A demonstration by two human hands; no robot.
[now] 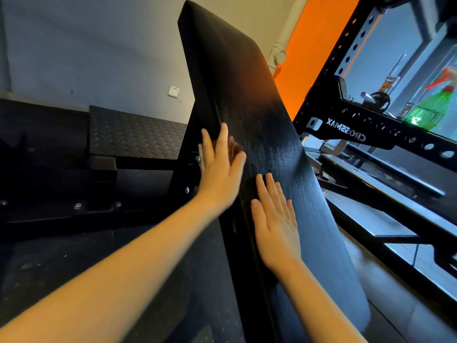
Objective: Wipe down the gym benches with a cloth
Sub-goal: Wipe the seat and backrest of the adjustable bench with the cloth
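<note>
A long black padded bench point(237, 95) runs tilted up through the middle of the head view. My left hand point(218, 169) lies flat with straight fingers against the pad's left side, pressing a small reddish-brown cloth point(233, 147) that peeks out between the fingers and thumb. Lower down, my right hand point(275, 224) rests flat on the pad with straight fingers and holds nothing.
A black perforated rack frame point(346, 129) with a CROSSMAX label stands to the right before a mirror. Black diamond-plate mats point(133, 133) and bolted steel parts point(79, 206) lie left on the dark rubber floor. A wall socket point(173, 91) sits behind.
</note>
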